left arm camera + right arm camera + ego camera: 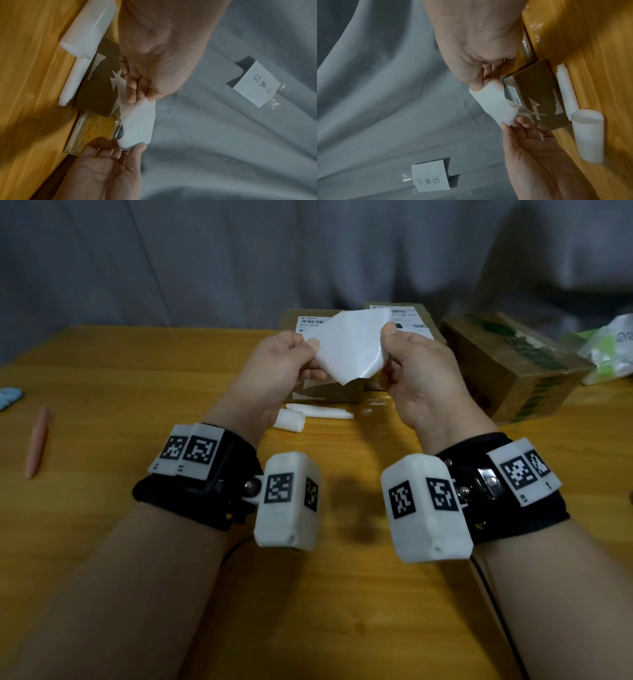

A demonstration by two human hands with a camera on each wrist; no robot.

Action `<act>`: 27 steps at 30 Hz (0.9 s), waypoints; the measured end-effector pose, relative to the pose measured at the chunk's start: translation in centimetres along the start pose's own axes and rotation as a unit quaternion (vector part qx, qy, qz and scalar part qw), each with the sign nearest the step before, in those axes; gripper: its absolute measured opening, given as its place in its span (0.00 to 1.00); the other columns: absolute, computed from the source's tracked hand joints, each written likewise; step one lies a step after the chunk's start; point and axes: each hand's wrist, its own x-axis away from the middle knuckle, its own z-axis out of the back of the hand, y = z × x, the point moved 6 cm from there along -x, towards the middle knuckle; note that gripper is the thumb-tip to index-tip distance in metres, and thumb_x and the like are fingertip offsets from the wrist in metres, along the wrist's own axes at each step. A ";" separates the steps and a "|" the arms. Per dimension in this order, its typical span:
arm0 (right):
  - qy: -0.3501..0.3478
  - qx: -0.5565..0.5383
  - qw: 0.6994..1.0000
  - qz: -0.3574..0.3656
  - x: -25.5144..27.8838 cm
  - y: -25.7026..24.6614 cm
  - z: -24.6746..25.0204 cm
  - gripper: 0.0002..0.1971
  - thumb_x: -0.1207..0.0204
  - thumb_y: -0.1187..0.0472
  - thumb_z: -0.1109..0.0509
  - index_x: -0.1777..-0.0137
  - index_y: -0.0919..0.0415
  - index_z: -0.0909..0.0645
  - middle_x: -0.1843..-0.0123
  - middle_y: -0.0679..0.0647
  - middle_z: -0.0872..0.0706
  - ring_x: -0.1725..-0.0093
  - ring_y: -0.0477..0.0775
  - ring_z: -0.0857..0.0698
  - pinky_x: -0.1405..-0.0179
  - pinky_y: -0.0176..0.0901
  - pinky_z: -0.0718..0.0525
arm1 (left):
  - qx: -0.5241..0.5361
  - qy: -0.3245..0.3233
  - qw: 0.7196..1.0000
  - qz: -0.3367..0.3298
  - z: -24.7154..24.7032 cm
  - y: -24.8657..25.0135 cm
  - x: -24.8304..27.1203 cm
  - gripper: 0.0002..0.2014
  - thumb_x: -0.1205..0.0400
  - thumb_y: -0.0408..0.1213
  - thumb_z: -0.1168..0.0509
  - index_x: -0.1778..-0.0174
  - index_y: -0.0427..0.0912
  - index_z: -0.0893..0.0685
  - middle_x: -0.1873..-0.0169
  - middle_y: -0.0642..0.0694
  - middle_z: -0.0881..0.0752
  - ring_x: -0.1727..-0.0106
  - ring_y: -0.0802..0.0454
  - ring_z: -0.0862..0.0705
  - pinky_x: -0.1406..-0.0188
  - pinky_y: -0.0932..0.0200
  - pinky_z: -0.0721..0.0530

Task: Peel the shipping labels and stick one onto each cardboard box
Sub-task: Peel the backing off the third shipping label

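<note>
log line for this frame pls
phase: peeling | left hand + right hand: pinch white glossy label sheet | brown cardboard boxes: two labelled

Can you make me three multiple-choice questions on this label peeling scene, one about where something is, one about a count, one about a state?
1. Where do the rolled white backing sheets lie?
A. On the table in front of the near cardboard box
B. On top of the taped box
C. In the left hand

2. How many cardboard boxes already show a printed label on top in the head view?
A. None
B. Two
C. Four

3. How is the white label sheet held?
A. Flat on the table, untouched
B. By the right hand alone
C. Pinched by both hands above the boxes

Answers:
1 A: the rolls rest on the wooden table just before the near cardboard box.
2 B: two labelled box tops sit side by side behind the hands.
3 C: the left hand and right hand each pinch an edge.
</note>
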 end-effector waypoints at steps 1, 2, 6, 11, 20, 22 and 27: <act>0.001 -0.005 1.000 0.000 0.0 0.0 0.0 0.07 0.21 0.60 0.31 0.61 0.57 0.18 0.62 0.52 0.13 0.54 0.57 0.19 0.58 0.46 0.24 | -0.011 0.006 1.000 0.001 0.1 -0.1 -0.1 0.11 0.14 0.36 0.43 0.63 0.44 0.24 0.69 0.50 0.15 0.70 0.61 0.18 0.66 0.67 0.25; 0.002 -0.009 1.000 -0.001 0.0 0.0 -0.1 0.08 0.21 0.60 0.31 0.62 0.58 0.18 0.62 0.52 0.14 0.54 0.58 0.20 0.58 0.46 0.24 | -0.021 0.012 1.000 0.001 0.1 -0.2 -0.2 0.10 0.14 0.37 0.43 0.62 0.44 0.24 0.67 0.49 0.16 0.69 0.60 0.18 0.66 0.67 0.25; 0.005 -0.014 1.000 -0.006 0.1 0.0 -0.1 0.08 0.20 0.60 0.32 0.62 0.56 0.19 0.61 0.50 0.14 0.48 0.59 0.17 0.54 0.44 0.22 | -0.058 0.036 0.998 0.003 0.4 -0.4 -0.4 0.08 0.14 0.38 0.45 0.57 0.45 0.24 0.66 0.49 0.18 0.68 0.59 0.22 0.61 0.65 0.24; 0.001 0.015 1.000 0.010 0.0 -0.5 0.3 0.07 0.20 0.59 0.32 0.60 0.57 0.18 0.59 0.51 0.12 0.57 0.49 0.17 0.63 0.37 0.23 | -0.085 0.054 0.995 0.000 0.8 -0.5 -0.4 0.09 0.13 0.41 0.46 0.56 0.47 0.24 0.66 0.50 0.20 0.67 0.59 0.24 0.58 0.63 0.25; -0.110 0.169 0.966 0.164 1.6 -2.8 -1.9 0.08 0.17 0.60 0.38 0.52 0.61 0.20 0.63 0.47 0.17 0.63 0.39 0.19 0.60 0.35 0.17 | 0.000 0.174 0.984 -0.020 2.1 -0.1 -0.3 0.07 0.13 0.41 0.47 0.48 0.44 0.26 0.64 0.51 0.21 0.65 0.60 0.23 0.69 0.68 0.22; -0.100 0.152 0.970 0.160 1.6 -2.5 -2.2 0.08 0.16 0.59 0.39 0.50 0.61 0.19 0.58 0.50 0.15 0.56 0.45 0.17 0.53 0.41 0.14 | -0.038 0.202 0.976 -0.064 2.4 0.6 0.1 0.06 0.13 0.43 0.48 0.49 0.46 0.28 0.63 0.54 0.25 0.63 0.61 0.26 0.66 0.71 0.23; -0.069 0.116 0.984 0.113 1.0 -1.7 -1.5 0.12 0.16 0.57 0.39 0.48 0.64 0.17 0.55 0.54 0.13 0.56 0.49 0.16 0.55 0.43 0.17 | -0.156 0.202 0.958 -0.127 2.5 1.7 0.5 0.07 0.12 0.44 0.50 0.49 0.47 0.31 0.67 0.56 0.29 0.67 0.63 0.30 0.71 0.74 0.28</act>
